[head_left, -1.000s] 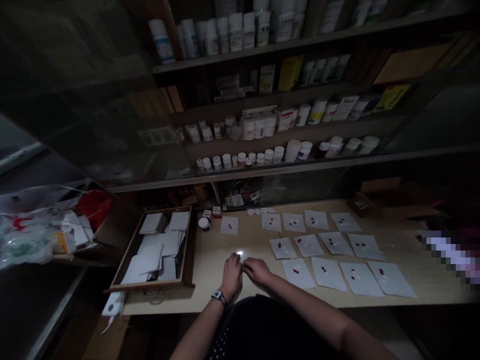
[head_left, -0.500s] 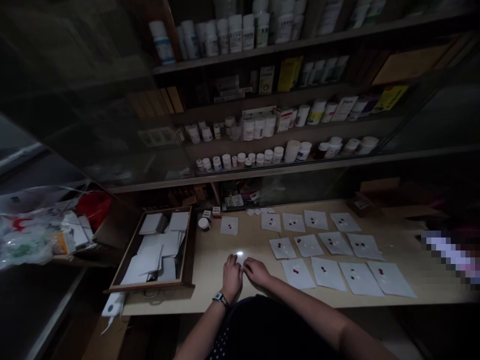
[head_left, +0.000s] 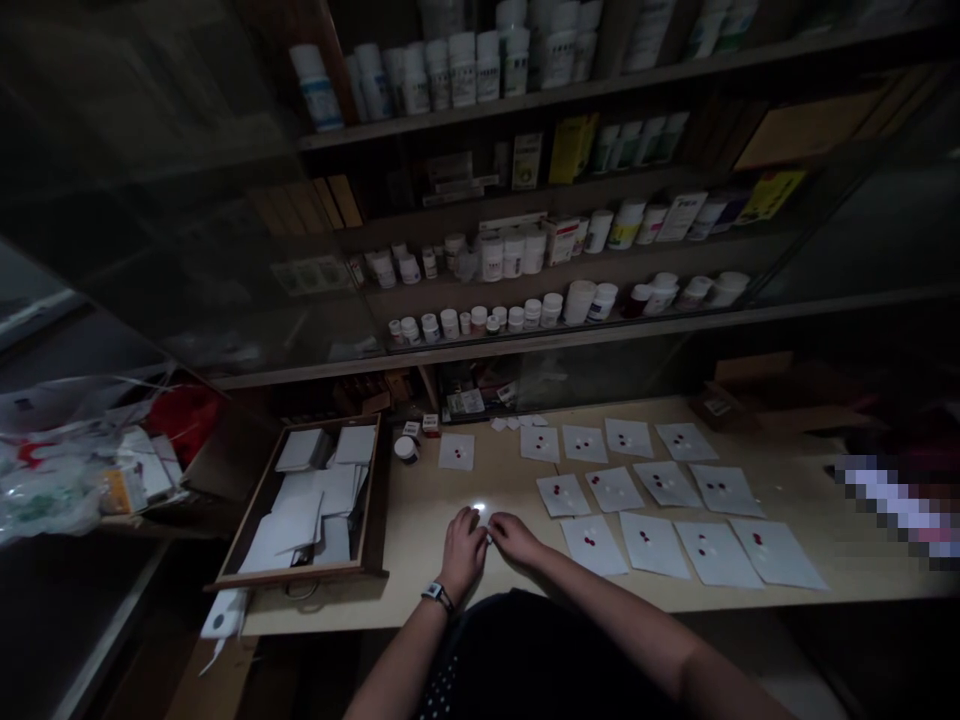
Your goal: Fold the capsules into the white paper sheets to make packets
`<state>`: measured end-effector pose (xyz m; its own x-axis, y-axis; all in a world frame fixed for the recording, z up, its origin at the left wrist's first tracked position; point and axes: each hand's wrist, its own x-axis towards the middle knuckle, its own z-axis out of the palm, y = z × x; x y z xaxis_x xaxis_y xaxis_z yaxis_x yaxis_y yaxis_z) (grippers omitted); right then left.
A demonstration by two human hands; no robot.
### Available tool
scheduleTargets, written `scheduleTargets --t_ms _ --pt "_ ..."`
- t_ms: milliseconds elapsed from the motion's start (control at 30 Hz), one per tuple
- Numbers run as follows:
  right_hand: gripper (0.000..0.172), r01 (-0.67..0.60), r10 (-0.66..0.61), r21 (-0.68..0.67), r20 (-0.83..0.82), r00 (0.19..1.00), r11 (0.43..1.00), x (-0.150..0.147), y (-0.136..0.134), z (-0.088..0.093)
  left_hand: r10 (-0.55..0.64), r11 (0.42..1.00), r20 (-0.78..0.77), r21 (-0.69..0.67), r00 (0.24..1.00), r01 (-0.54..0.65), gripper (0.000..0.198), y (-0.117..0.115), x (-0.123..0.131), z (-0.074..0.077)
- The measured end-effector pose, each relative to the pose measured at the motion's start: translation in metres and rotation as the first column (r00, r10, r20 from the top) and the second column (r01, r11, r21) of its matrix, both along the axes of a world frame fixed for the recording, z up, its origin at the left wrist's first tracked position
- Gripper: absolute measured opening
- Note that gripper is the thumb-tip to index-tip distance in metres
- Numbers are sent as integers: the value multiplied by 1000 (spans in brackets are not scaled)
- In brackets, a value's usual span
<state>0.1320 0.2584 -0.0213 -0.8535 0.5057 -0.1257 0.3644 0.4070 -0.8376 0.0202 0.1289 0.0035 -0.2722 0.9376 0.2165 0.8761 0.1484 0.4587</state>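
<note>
White paper packet [head_left: 484,520] – half-hidden – sits betw. both hands near the counter's [head_left: 420,500] front edge, left hand [head_left: 463,553] & right hand [head_left: 514,538] pinching it w/ fingertips. Step looks like folding; next move prob. calls for a firm crease, nothing spilled. Open paper sheets [head_left: 654,552] w/ red pills [head_left: 645,538] lie to the right, drawer [head_left: 262,580] of paper to the left.

Illumination dim overall; lower corners near black. Worktop [head_left: 420,510] moderately lit, one hard glare spot [head_left: 479,507] just beyond the left hand [head_left: 462,552]. Bottle labels [head_left: 464,80] soft, mostly illegible. Wide-angle stretching towards the edges; pixelated patch [head_left: 896,505] at right.
</note>
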Motion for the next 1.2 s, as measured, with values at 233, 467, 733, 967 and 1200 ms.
scheduleTargets --t_ms 233,467,733,967,1200 --pt "10 -34 34 21 2 999 999 1 0 0 -23 999 33 -30 999 24 15 1 -1 -5" --pt "21 -66 67 94 -7 998 993 10 -1 14 -16 1000 57 15 998 15 18 3 2 -12" --pt "14 -214 179 252 154 972 944 11 2 27 2 998 72 -62 997 3 18 3 5 -10" --pt "16 -237 207 270 135 969 933 14 0 18 -11 972 87 -231 996 30 18 11 5 7" --pt "14 -231 205 254 124 971 939 14 0 16 10 969 132 -247 991 23 20 10 5 15"
